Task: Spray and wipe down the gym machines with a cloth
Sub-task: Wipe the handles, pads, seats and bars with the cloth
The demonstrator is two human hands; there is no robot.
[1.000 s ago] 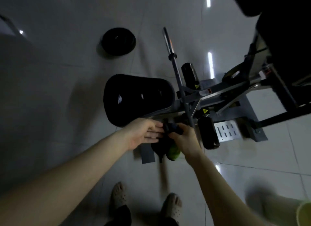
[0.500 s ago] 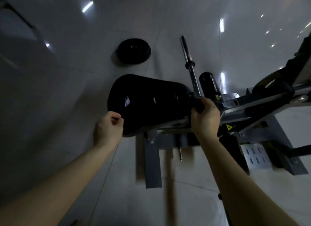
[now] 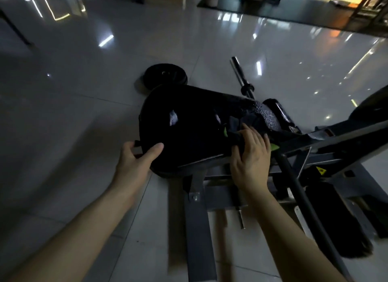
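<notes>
Looking down on a gym machine in a dim room.

Nearest, two bare forearms reaching forward to a black seat pad [image 3: 189, 126].

Left hand [image 3: 136, 159] at the near left corner of the seat pad, grip clenched on its edge. Thumb lying on top, fingers hooked round the rim.

Right hand [image 3: 251, 155] on the near right part of the seat pad, grip released. Fingers fairly straight, pressing a dark cloth [image 3: 241, 124] against the padding.

Cloth bunched up on the right end of the seat pad, partly under the palm. Mostly dark, with bright green showing at its left edge and again just right of the hand.

Under the seat pad, a grey metal frame [image 3: 199, 218], one flat foot running back toward the viewer across the floor [image 3: 84, 92].

To the right of the seat pad, slanted grey beams with a yellow warning sticker [image 3: 320, 170].

Just past the right end of the seat pad, a shiny black roller [image 3: 279, 113].

Behind the seat pad, a black weight plate [image 3: 165, 76] lying flat on the floor. Cannot tell whether touching the pad or just beyond it.

Behind and to the right of the seat pad, a steel bar [image 3: 239, 73] with a collar, angled away.

All round the seat pad, glossy pale tiles streaked with reflected light.
</notes>
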